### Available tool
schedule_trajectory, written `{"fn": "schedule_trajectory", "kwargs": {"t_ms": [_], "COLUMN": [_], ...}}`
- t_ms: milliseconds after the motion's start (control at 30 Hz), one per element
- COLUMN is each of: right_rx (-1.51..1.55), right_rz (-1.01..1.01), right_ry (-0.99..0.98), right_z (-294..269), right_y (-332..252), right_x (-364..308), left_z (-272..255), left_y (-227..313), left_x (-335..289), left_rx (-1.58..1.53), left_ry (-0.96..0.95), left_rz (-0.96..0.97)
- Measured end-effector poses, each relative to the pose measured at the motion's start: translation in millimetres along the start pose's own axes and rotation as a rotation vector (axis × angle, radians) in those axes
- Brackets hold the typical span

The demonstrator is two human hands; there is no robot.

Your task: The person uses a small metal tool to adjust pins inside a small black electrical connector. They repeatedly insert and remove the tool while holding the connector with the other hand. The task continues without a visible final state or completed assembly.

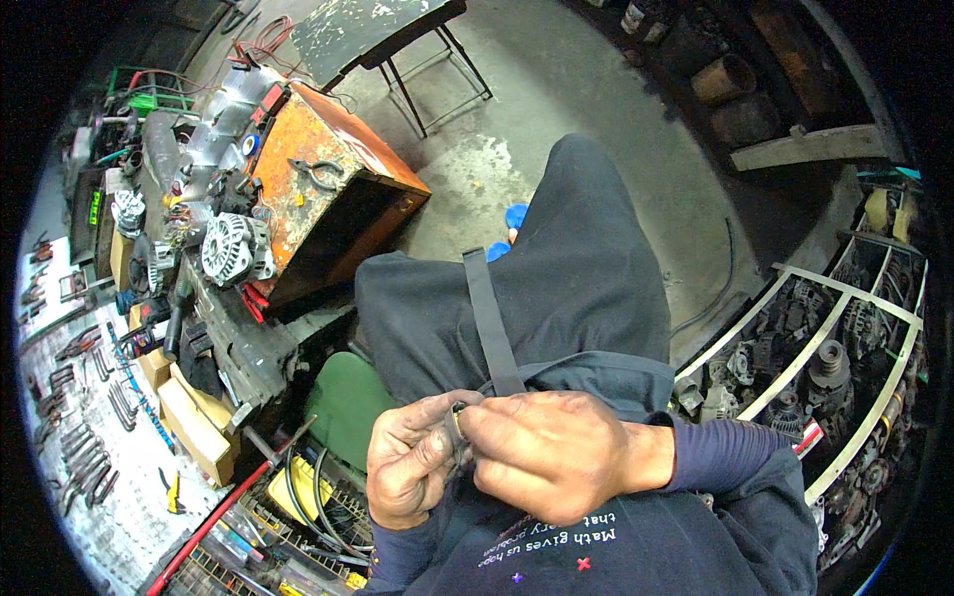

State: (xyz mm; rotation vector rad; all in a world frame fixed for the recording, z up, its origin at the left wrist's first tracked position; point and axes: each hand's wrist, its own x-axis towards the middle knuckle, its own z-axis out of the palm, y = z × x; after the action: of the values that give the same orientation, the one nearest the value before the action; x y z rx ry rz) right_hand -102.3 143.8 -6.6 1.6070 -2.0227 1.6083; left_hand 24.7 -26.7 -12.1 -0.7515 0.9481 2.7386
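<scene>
Slatted rack (845, 293) of worn metal parts, person's right | orange box (308, 129), ahead-left | alternator (233, 250) beside the box | right hand (547, 452) and left hand (409, 465) meeting before the torso, fingers curled closed | pliers (320, 174) atop the box | small part (458, 419), mostly hidden, pinched between both hands' fingers

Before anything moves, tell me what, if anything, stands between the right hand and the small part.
Nothing visible: the right hand and left hand both grip the small part, hiding much of it.

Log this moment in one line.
left hand: holding small part; right hand: gripping same part; part: mostly hidden; pliers: on orange box
</scene>
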Motion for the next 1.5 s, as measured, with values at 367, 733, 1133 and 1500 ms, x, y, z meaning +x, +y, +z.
{"fn": "schedule_trajectory", "kwargs": {"t_ms": [367, 733, 1133, 1500], "right_rx": [0.121, 0.132, 0.146, 0.148], "right_rz": [0.249, 0.263, 0.231, 0.207], "right_ry": [-0.025, -0.069, -0.118, -0.082], "right_z": [-10, -14, -13, -10], "right_y": [0, -2, 0, 0], "right_x": [2, 6, 5, 5], "left_z": [-3, 0, -2, 1], "left_y": [-2, 1, 5, 8], "left_x": [2, 1, -3, -3], "left_rx": [-0.022, 0.024, 0.129, 0.155], "left_ry": [-0.022, -0.056, -0.030, -0.021], "left_rz": [0.003, 0.022, -0.024, -0.034]}}
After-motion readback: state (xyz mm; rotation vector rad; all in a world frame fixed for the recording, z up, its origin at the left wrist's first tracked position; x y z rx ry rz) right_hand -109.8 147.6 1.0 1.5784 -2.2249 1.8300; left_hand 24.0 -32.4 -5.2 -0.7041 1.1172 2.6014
